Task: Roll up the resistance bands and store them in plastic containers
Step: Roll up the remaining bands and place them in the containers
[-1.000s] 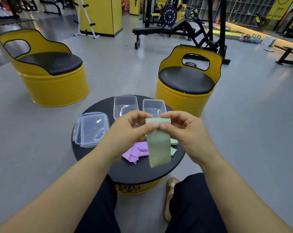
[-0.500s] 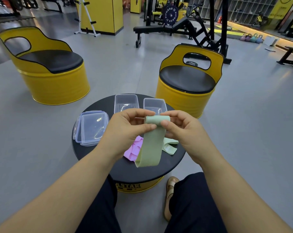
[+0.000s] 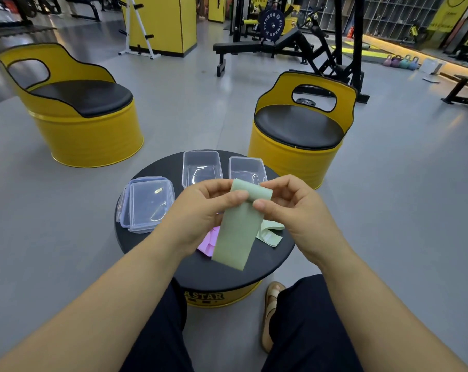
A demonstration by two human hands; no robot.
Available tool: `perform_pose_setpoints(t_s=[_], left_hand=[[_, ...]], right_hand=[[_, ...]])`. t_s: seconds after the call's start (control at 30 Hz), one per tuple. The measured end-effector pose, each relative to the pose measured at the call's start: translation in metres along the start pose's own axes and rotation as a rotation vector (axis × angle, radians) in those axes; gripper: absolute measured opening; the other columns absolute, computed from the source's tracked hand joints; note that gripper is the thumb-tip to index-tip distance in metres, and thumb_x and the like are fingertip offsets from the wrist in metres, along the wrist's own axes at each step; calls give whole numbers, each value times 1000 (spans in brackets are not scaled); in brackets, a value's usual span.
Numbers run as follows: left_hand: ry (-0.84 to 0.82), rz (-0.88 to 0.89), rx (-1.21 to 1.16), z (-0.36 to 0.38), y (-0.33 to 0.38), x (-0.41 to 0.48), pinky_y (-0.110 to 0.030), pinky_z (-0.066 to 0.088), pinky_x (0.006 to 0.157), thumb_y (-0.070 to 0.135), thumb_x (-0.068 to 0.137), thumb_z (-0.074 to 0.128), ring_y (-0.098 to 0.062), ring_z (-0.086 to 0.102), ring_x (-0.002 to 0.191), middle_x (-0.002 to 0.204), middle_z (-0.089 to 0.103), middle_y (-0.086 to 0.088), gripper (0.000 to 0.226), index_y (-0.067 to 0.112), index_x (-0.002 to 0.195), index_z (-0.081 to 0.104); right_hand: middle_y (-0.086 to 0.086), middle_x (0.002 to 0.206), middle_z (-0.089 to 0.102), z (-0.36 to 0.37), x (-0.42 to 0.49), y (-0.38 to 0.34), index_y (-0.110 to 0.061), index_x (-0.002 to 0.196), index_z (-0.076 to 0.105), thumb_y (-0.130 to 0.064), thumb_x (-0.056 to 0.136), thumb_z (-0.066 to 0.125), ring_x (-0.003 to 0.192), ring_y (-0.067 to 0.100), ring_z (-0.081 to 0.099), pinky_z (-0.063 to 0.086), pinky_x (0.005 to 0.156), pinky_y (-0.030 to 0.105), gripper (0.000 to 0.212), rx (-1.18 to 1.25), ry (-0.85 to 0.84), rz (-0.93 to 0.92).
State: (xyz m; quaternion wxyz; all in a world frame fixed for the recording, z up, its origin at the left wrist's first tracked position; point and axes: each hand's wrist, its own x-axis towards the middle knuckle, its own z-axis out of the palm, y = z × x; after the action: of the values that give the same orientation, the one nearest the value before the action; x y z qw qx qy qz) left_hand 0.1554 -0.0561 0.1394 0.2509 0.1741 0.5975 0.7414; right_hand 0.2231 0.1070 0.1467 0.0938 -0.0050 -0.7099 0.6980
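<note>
The green band (image 3: 238,232) now has its top edge curled over, so rolling's begun. The left hand (image 3: 200,210) and right hand (image 3: 297,208) pinch it above the table (image 3: 267,260), tail dangling toward its near edge.

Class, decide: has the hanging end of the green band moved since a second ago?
Yes. The green band has swung its loose end left: it now covers more of the pink band on the table and less of the pale band.
</note>
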Motion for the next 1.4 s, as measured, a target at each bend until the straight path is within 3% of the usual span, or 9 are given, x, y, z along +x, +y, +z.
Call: perform_pose_setpoints(t_s=[0.1, 0.2, 0.33, 0.5, 0.73, 0.9, 1.1, 1.23, 1.4], left_hand=[[-167, -130, -43, -10, 7, 1, -30, 56, 66, 20, 74, 66, -23, 68, 77, 89, 71, -13, 29, 3, 97, 68], [-358, -225, -58, -15, 15, 3, -28, 55, 63, 27, 59, 85, -22, 69, 74, 88, 71, -14, 44, 3, 93, 71], [-527, -287, -116, -11, 20, 4, -25, 55, 63, 28, 54, 87, -19, 70, 72, 84, 72, -10, 44, 8, 91, 74], [-563, -306, -144, -13, 14, 7, -29, 56, 71, 29, 56, 88, -21, 70, 80, 95, 70, -12, 70, 3, 116, 62], [-575, -298, 47, -14, 9, 3, -27, 57, 70, 32, 49, 90, -17, 70, 73, 82, 73, -7, 46, 9, 86, 75], [-465, -292, 162, -10, 11, 4, -25, 56, 65, 14, 59, 80, -16, 69, 67, 77, 73, -5, 21, 9, 80, 76], [-483, -261, 162, -12, 12, 3, -24, 56, 65, 15, 57, 83, -15, 68, 68, 77, 73, -3, 23, 13, 79, 76], [-496, -266, 121, -13, 10, 2, -23, 55, 65, 3, 65, 78, -15, 68, 68, 79, 72, -4, 23, 12, 86, 76], [-484, -251, 104, -12, 5, 1, -26, 55, 69, 43, 51, 87, -16, 68, 72, 84, 72, -5, 51, 12, 91, 75]], right_hand=[[-9, 102, 67, -10, 1, -11, -26, 107, 59, -12, 67, 78, 88, 25, 62, 56, 82, 37, 47, -184, -237, 19], [-18, 129, 55, -14, 5, -27, -37, 125, 50, -16, 70, 75, 103, 28, 57, 53, 88, 47, 65, -309, -458, 40], [2, 123, 59, -11, 9, -40, -38, 120, 57, -29, 63, 79, 106, 32, 57, 49, 88, 56, 62, -365, -585, 36], [28, 107, 59, -11, 9, -38, -34, 112, 64, -31, 55, 86, 99, 51, 53, 42, 81, 69, 60, -327, -579, -9], [37, 110, 54, -14, 6, -33, -37, 108, 66, -50, 49, 87, 102, 63, 43, 35, 83, 76, 64, -216, -581, 24], [17, 112, 64, -19, 7, -30, -35, 106, 68, -47, 48, 88, 109, 54, 48, 39, 91, 70, 62, -151, -595, -4], [7, 106, 66, -23, 6, -28, -31, 103, 68, -32, 51, 85, 81, 26, 54, 44, 68, 48, 55, -373, -500, -91], [-2, 105, 57, -20, 7, -28, -33, 108, 63, -35, 56, 81, 90, 25, 51, 45, 68, 42, 54, -507, -491, -157], [-8, 100, 57, -20, 10, -28, -39, 111, 58, -37, 57, 83, 85, 21, 52, 46, 73, 47, 59, -642, -502, -173]])
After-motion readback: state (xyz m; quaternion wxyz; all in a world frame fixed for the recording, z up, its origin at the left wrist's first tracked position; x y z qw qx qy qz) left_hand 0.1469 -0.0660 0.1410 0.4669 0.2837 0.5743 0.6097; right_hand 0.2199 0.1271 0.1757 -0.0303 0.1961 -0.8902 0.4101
